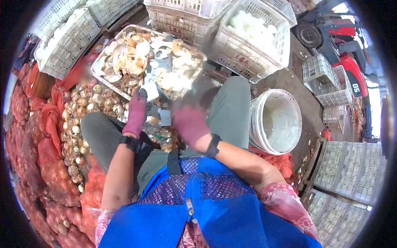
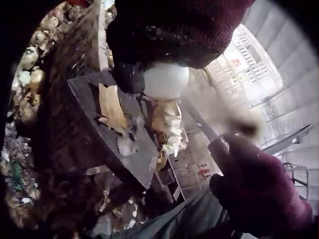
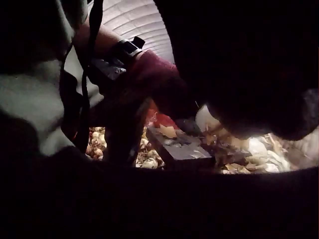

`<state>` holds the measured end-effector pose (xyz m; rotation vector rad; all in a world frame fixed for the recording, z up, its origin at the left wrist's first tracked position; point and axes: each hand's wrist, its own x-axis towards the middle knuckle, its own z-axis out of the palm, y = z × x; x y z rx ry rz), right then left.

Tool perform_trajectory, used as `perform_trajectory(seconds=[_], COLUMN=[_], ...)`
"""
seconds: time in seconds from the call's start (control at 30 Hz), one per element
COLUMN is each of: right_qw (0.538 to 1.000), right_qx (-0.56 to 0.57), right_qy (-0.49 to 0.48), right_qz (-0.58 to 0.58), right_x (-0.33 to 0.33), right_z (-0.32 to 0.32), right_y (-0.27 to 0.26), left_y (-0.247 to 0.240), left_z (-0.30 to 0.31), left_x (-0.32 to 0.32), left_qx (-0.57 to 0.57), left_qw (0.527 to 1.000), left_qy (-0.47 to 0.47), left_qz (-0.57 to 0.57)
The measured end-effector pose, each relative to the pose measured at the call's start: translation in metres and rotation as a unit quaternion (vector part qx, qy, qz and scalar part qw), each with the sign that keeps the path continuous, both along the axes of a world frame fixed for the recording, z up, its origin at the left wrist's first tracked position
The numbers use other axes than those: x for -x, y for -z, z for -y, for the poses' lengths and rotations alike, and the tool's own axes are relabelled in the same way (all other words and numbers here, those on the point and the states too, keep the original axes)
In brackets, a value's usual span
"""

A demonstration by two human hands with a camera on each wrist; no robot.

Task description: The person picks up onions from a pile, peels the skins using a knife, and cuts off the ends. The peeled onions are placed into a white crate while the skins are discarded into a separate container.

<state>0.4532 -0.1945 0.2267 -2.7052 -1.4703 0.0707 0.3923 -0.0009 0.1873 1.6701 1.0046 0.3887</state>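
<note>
A pale peeled onion [image 1: 149, 91] [image 2: 166, 80] [image 3: 204, 118] is held in the gloved fingers of my left hand [image 1: 137, 113] [image 2: 174, 32] [image 3: 155, 74]. My right hand [image 1: 190, 124] [image 2: 259, 184], also gloved and blurred in the head view, grips a knife [image 2: 200, 121] whose blade points toward the onion. Below the onion lies a dark board [image 2: 134, 149] [image 3: 182, 152] with scraps of skin on it. Beyond the hands, a white crate [image 1: 109, 86] holds many onion skins and pale pieces. A large dark shape hides much of the right wrist view.
A white bucket [image 1: 276, 122] stands beside the right knee. Crates of pale onions [image 1: 252, 27] are at the back right and back left. Loose onions [image 1: 93, 103] and red mesh sacks [image 1: 53, 165] lie on the left. A red vehicle [image 1: 349, 74] is at far right.
</note>
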Motion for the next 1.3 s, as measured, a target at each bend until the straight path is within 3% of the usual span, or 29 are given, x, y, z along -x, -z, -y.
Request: perform_trajectory(seconds=[0.17,0.23,0.3,0.33,0.4,0.43,0.47,0.53,0.7,0.77,0.8,0.9,0.97,1.0,1.03,1.1,1.13,1.17,1.23,1.3], right_qw=[1.000,1.000,0.990,0.989,0.999,0.999,0.998,0.991,0.984,0.974,0.974,0.971,0.933,0.939,0.940,0.897,0.901,0.900,0.831,0.832], right_qx=[-0.002,-0.017,-0.136,-0.140,0.039,0.037,0.048,0.050,0.030,0.050,0.051,0.022,-0.138,-0.193,-0.192,-0.098,-0.106,-0.104,-0.163,-0.165], right_qy=[-0.007,-0.014,-0.035,-0.036,-0.011,-0.010,-0.015,-0.022,-0.027,-0.057,-0.055,-0.096,-0.084,-0.097,-0.092,-0.053,-0.045,-0.048,-0.127,-0.147], right_qz=[0.005,0.011,-0.009,-0.009,-0.036,-0.035,-0.047,-0.125,-0.172,-0.212,-0.212,-0.218,-0.321,-0.266,-0.265,-0.427,-0.419,-0.420,-0.517,-0.510], right_x=[-0.009,-0.009,-0.010,-0.008,-0.008,-0.008,-0.010,-0.018,-0.044,-0.046,-0.045,-0.040,-0.038,-0.034,-0.038,-0.044,-0.048,-0.044,-0.034,-0.036], right_z=[-0.011,-0.012,-0.013,-0.017,-0.019,-0.017,-0.014,-0.011,-0.001,0.004,0.007,0.012,0.023,0.029,0.033,0.030,0.021,0.025,0.038,0.037], right_y=[0.018,0.038,0.066,0.058,0.031,0.026,0.023,0.007,-0.004,-0.028,-0.027,-0.013,0.000,0.006,0.011,-0.012,0.045,0.029,-0.029,-0.029], left_y=[0.001,-0.004,0.032,0.044,0.023,0.011,0.010,0.027,0.014,0.024,0.029,0.025,0.020,0.023,0.027,0.016,0.016,0.016,0.033,0.034], left_z=[-0.008,-0.009,-0.022,-0.027,-0.025,-0.022,-0.026,-0.034,-0.023,-0.028,-0.031,-0.031,-0.025,-0.026,-0.027,-0.020,-0.019,-0.020,-0.025,-0.028], left_x=[0.003,0.003,0.005,0.008,0.013,0.014,0.015,0.024,0.022,0.008,0.005,0.009,0.010,0.008,0.005,0.008,0.009,0.009,0.008,0.008], left_qx=[-0.005,0.158,0.181,0.207,0.269,0.330,0.397,0.385,0.336,0.242,0.163,0.222,0.239,0.234,0.229,0.258,0.250,0.243,0.225,0.194], left_qw=[1.000,0.985,0.977,0.965,0.948,0.926,0.900,0.901,0.919,0.958,0.981,0.965,0.963,0.965,0.966,0.953,0.956,0.958,0.957,0.969], left_qy=[0.014,0.007,-0.019,-0.048,-0.012,0.022,-0.001,0.020,0.023,-0.036,0.034,-0.022,-0.049,-0.034,-0.018,-0.003,-0.002,-0.002,-0.011,0.006], left_qz=[-0.011,0.067,0.112,0.154,0.168,0.179,0.183,0.198,0.207,0.152,0.097,0.135,0.116,0.116,0.115,0.157,0.156,0.155,0.181,0.155])
